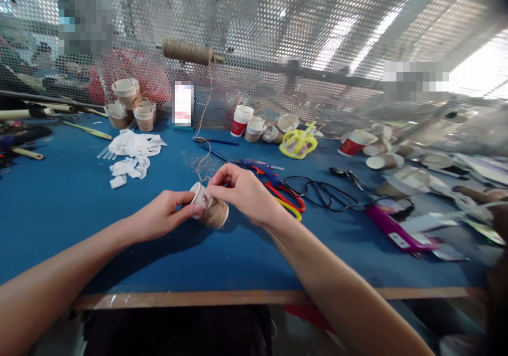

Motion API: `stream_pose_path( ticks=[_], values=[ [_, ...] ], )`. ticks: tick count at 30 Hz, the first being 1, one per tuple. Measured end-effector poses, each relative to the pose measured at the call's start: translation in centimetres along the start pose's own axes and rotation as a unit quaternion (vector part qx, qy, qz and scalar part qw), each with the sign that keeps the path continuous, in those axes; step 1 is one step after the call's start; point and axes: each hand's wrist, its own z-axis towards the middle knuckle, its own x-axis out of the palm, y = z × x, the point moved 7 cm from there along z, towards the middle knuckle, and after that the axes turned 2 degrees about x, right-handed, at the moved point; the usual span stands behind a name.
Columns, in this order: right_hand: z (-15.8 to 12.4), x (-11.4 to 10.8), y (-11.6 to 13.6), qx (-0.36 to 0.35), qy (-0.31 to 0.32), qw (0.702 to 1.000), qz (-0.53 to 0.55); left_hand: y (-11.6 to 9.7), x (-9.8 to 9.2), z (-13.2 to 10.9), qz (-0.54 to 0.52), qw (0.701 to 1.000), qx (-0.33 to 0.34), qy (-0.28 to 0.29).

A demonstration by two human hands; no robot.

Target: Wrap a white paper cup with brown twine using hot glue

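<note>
1. Your paper cup (201, 197) is at the near middle of the counter (59, 197), tipped with its mouth toward your left; can't tell if it's touching the surface or held just over it
2. Your left grip (174, 213) has it by the rim end, thumb on the outside
3. Your right grip (230, 189) is pinched narrow at the cup's upper side, right where the twine strand (211, 86) comes in from the spool (186, 52); your fingers hide exactly what's pinched
4. Progress, I'd say partway: the twine wrap (215, 214) covers the base end, but the printed part near the rim is bare, no loop handle visible, and the strand's uncut
5. For comparison, the handled cups (144, 117) at back left have wraps and loops, while the red cup stack (242, 120) is unwrapped
</note>
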Motion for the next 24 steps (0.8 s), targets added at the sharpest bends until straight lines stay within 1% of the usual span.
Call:
stream_pose_path(
  ticks=[2, 4, 7, 10, 15, 20, 24],
  values=[
    [-0.1, -0.1, 0.4, -0.022, 0.003, 0.999, 0.041, 0.0, -0.1, 0.1, -0.035, 0.999, -0.015, -0.011],
    [-0.3, -0.5, 0.7, -0.035, -0.003, 0.998, 0.057, -0.2, 0.0, 0.1, -0.08, 0.996, -0.031, -0.013],
    [-0.8, -1.4, 0.7, -0.035, -0.032, 0.998, 0.042, -0.4, 0.1, 0.1, -0.147, 0.988, -0.053, -0.009],
    [-1.2, -2.1, 0.9, -0.048, -0.064, 0.997, 0.008, -0.4, 0.2, 0.0, -0.183, 0.981, -0.069, -0.008],
    [-1.3, -2.1, 0.5, -0.062, -0.089, 0.994, -0.036, -0.4, 0.5, -0.1, -0.188, 0.98, -0.069, -0.003],
    [-1.4, -2.0, 0.0, -0.063, -0.085, 0.994, -0.039, -0.7, 0.5, -0.3, -0.177, 0.982, -0.064, -0.007],
    [-1.4, -1.9, -0.4, -0.051, -0.076, 0.995, -0.04, -0.8, 0.4, -0.4, -0.166, 0.985, -0.052, -0.011]
  ],
)
